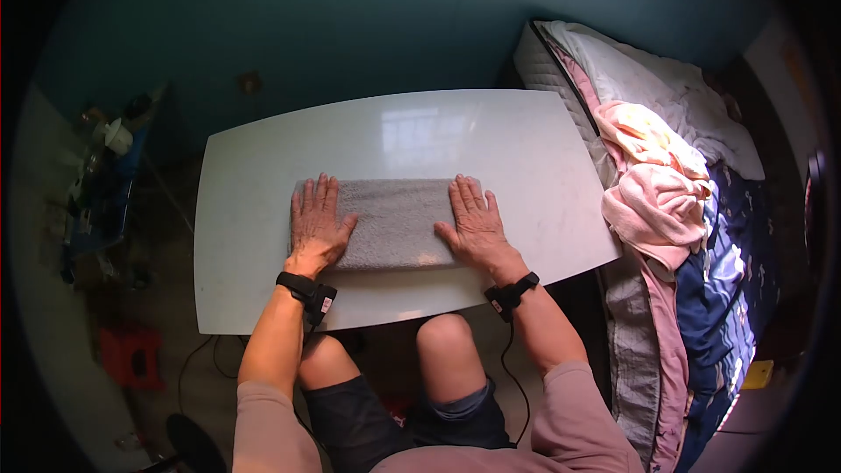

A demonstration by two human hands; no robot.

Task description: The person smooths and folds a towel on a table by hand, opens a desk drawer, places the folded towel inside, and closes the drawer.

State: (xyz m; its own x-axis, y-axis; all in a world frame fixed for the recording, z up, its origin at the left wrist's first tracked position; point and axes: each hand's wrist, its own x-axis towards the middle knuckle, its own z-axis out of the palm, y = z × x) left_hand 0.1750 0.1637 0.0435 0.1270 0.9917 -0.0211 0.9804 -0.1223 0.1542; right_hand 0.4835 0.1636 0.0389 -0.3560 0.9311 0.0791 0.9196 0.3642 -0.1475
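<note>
A grey towel (394, 221), folded into a flat rectangle, lies on the white table (289, 142) in front of me. My left hand (317, 221) rests flat on its left end, fingers pointing away from me and thumb out to the side. On the right end, my right hand (473, 223) lies flat in the same way, fingers stretched out. Both palms press on the cloth and neither hand grips it. Each wrist wears a black strap with a small device and a cable.
To the right stands a bed with pink towels (657, 184), a white quilt (648, 61) and dark blue bedding (718, 315). A small blue side table (114, 201) with various items is at the left. A red stool (131, 356) stands below it.
</note>
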